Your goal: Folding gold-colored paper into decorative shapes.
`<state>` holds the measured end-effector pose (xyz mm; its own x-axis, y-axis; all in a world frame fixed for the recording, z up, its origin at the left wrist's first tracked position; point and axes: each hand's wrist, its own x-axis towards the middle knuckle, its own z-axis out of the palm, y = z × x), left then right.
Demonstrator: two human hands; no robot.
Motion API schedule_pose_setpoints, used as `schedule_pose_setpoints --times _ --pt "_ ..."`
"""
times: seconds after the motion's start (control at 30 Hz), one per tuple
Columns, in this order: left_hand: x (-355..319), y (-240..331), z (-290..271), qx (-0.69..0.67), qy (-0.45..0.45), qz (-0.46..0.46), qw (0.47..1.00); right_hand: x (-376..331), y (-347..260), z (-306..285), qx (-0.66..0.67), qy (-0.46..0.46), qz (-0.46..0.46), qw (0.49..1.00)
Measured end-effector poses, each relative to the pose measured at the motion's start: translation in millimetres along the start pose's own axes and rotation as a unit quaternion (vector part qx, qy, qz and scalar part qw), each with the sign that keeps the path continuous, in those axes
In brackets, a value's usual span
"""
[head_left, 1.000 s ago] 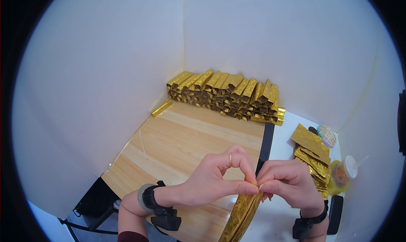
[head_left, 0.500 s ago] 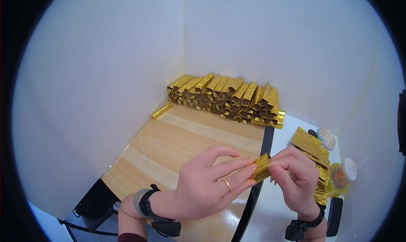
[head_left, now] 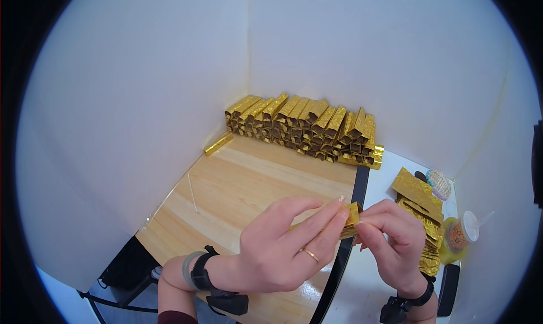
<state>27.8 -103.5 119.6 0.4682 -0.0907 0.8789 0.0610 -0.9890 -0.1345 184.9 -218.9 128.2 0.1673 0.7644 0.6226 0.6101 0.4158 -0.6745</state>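
Observation:
Between my hands is a small box-shaped tube of embossed gold paper, held above the dark edge strip of the wooden board. My left hand, with a ring on one finger, is wrapped round the tube and hides most of its length. At the tube's right end, my right hand pinches the paper between thumb and fingers. Beside that hand lies a pile of flat, folded gold paper sleeves. A stack of similar gold tubes, many with open ends facing me, stands along the back of the board.
A single gold tube lies by the left wall, near a thin white stick. At right stand a clear cup with a straw and a round woven-looking object. White panels enclose the board at back and sides.
My left fingers have shifted along the tube toward its right end, covering more of it. The right hand keeps its pinch there. The view has tilted slightly.

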Motion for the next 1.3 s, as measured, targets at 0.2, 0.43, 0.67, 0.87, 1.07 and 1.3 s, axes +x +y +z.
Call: schedule_pose_setpoints --times 0.2,0.43,0.67,0.87,1.07,1.3 --pt "-3 -4 -3 -0.032 -0.008 -0.001 0.999 2 -3 1 -0.012 -0.023 -0.023 0.999" --pt "-4 -4 -2 -0.033 0.008 -0.007 0.999 2 -3 1 -0.08 0.002 -0.06 0.995" --pt "-4 -1 -2 -0.028 0.003 0.009 1.0 0 -7 0 -0.074 -0.021 -0.057 0.995" --pt "-3 0 -3 -0.075 0.011 -0.048 0.996 -1 -9 0 -0.078 -0.014 -0.052 0.995" --pt "-5 0 -7 -0.031 0.001 -0.005 0.999 -1 -10 3 -0.077 -0.015 -0.05 0.996" --pt "-4 1 -7 -0.029 0.0 0.007 1.0 -1 -11 3 -0.075 -0.025 -0.058 0.995"
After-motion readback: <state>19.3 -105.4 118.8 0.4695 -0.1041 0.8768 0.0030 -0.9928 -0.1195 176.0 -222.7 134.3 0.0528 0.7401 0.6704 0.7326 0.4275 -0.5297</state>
